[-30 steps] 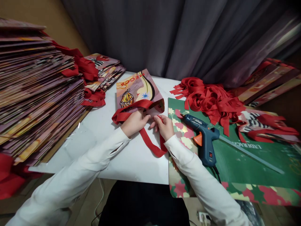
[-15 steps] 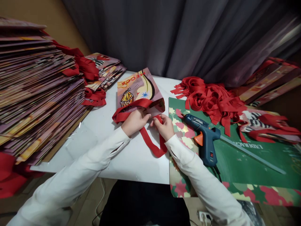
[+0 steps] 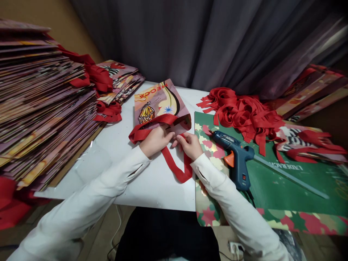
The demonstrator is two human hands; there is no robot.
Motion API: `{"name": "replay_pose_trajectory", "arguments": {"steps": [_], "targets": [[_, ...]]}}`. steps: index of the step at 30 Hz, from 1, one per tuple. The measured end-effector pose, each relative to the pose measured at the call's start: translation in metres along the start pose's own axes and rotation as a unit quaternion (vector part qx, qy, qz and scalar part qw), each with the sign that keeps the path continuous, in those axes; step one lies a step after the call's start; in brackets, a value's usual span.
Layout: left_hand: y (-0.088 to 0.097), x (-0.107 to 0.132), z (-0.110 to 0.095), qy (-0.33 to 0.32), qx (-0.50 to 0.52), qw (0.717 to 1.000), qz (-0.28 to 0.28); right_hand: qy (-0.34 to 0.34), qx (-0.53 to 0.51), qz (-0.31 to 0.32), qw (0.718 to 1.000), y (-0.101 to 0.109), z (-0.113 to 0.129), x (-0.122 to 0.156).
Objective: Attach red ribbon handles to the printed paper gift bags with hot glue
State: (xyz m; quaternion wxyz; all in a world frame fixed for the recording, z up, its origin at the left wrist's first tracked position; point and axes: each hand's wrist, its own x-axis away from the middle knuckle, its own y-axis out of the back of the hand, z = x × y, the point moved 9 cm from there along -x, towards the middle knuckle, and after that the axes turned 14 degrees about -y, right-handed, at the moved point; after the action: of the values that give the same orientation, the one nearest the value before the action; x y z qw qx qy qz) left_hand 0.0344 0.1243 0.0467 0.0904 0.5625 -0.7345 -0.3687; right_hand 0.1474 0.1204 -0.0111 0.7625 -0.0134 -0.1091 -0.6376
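Note:
A printed paper bag (image 3: 156,101) with a butterfly picture lies on the white table, its mouth towards me. My left hand (image 3: 156,140) is closed on the near edge of the bag; its fingertips are partly hidden. One red ribbon (image 3: 141,133) loops over the bag's front and around my left wrist. My right hand (image 3: 190,145) pinches a second red ribbon (image 3: 176,170) close to the left thumb, and that ribbon hangs in a loop below both hands.
Tall stacks of flat printed bags (image 3: 46,108) fill the left side. To the right, a blue glue gun (image 3: 239,163) with a long glue stick rests on a green board (image 3: 285,185). Red ribbons (image 3: 241,112) are heaped behind it, and a dark curtain (image 3: 163,40) hangs at the back.
Both hands keep nearly the same place and hold. The fingers of my right hand have shifted slightly towards my left thumb.

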Motion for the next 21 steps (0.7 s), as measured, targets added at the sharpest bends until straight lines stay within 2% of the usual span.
{"name": "replay_pose_trajectory", "arguments": {"steps": [3,6,9,14,16,18,20,21], "targets": [[0.001,-0.001,-0.001,-0.012,0.005,1.000,-0.003,-0.013,-0.044,0.013,0.999,0.000,0.000,-0.001],[0.005,-0.002,0.000,-0.021,-0.014,0.999,-0.019,-0.017,-0.085,0.065,0.994,-0.006,0.005,-0.001],[0.003,-0.002,0.000,-0.030,-0.042,0.999,-0.006,-0.028,-0.093,0.115,0.989,-0.012,0.008,-0.001],[-0.009,0.001,0.000,-0.042,-0.058,0.997,0.033,-0.048,-0.075,0.110,0.990,-0.011,-0.003,-0.007],[-0.013,0.001,0.001,-0.044,-0.061,0.996,0.036,-0.043,-0.055,0.051,0.996,0.000,-0.007,-0.009],[-0.015,0.000,0.002,-0.050,-0.060,0.996,0.037,0.012,0.008,-0.083,0.996,0.023,0.003,-0.006],[-0.019,-0.004,0.001,-0.062,-0.054,0.996,0.041,0.104,0.125,-0.217,0.963,0.040,0.031,0.008],[-0.021,-0.005,0.000,-0.069,-0.050,0.995,0.043,0.148,0.195,-0.252,0.936,0.039,0.046,0.014]]}}
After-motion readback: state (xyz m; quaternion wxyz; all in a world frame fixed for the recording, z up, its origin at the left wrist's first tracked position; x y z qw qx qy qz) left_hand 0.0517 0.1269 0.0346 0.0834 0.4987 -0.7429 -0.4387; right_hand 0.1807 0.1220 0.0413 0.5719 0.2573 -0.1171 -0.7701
